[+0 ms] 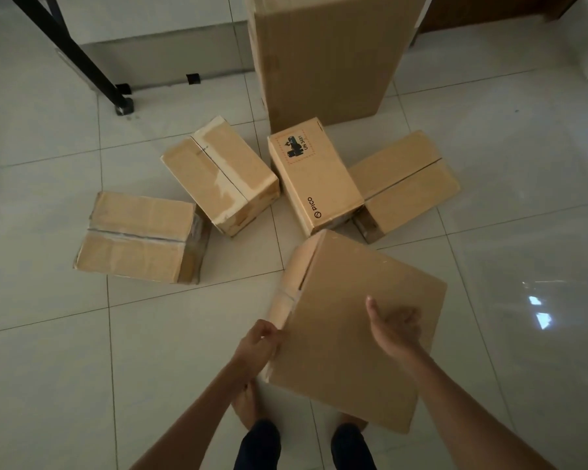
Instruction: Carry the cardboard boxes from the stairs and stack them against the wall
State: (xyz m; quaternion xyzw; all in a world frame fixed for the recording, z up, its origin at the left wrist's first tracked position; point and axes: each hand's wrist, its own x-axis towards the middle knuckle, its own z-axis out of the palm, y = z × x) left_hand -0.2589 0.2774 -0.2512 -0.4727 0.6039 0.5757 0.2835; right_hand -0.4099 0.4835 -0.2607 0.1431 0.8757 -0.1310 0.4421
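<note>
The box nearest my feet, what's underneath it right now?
Under the nearest box: pale floor tiles and bare feet. The left foot shows beside its lower corner; the right foot is mostly covered, as is the floor beneath.

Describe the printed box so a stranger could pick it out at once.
Find the tall cardboard box standing upright at the far side of the floor. At its base lies the PICO box, between the left taped box and the right taped box. It alone carries printing: a red dashed label reading UN 3481 and the PICO logo.
</note>
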